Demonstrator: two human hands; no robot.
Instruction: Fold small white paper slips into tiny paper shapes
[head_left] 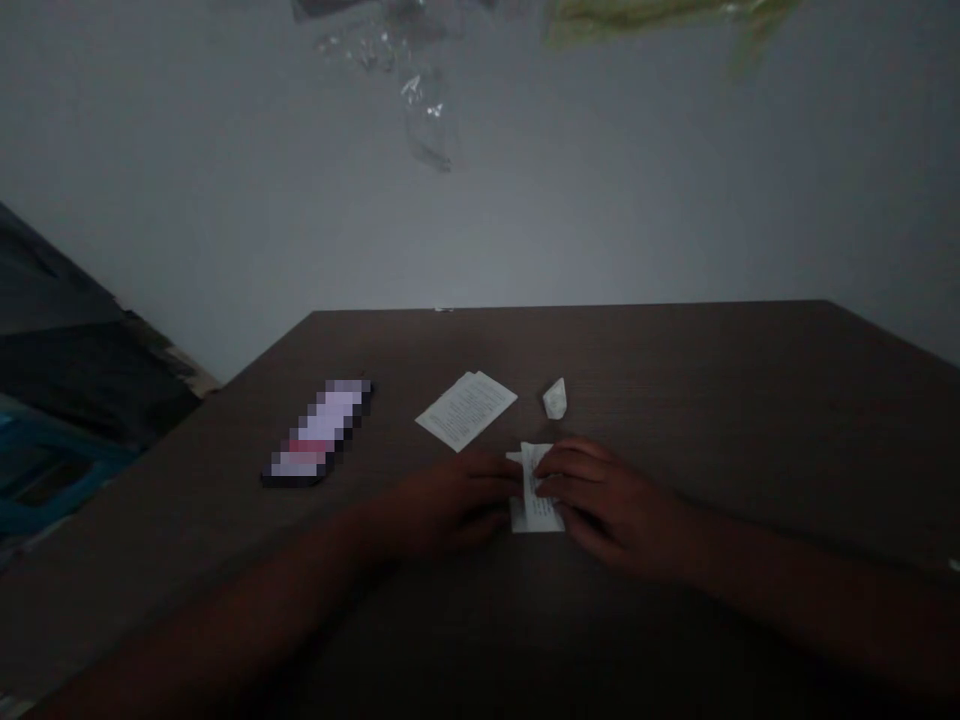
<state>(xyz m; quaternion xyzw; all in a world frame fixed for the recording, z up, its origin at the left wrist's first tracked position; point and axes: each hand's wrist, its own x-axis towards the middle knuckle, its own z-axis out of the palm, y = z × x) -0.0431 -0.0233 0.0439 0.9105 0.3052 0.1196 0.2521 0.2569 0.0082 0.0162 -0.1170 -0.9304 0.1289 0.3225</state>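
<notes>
A small sheet of printed paper (541, 505) lies on the table between my hands, with a fold running along it. My left hand (454, 500) rests at the paper's left edge, its fingers stretched out and the tips touching it. From the other side, my right hand (611, 505) lays its spread fingers over the right part of the sheet and covers some of it. Just beyond the right hand stands a small folded white paper piece (555, 399). Farther left, several printed sheets (466, 410) appear to lie stacked together.
A phone (319, 435) with a blurred-out screen lies on the left of the dark brown table (675, 380). Behind the table rises a pale wall (525, 200) with clear plastic (427, 115) hanging on it. Something blue (60, 460) stands beyond the left edge.
</notes>
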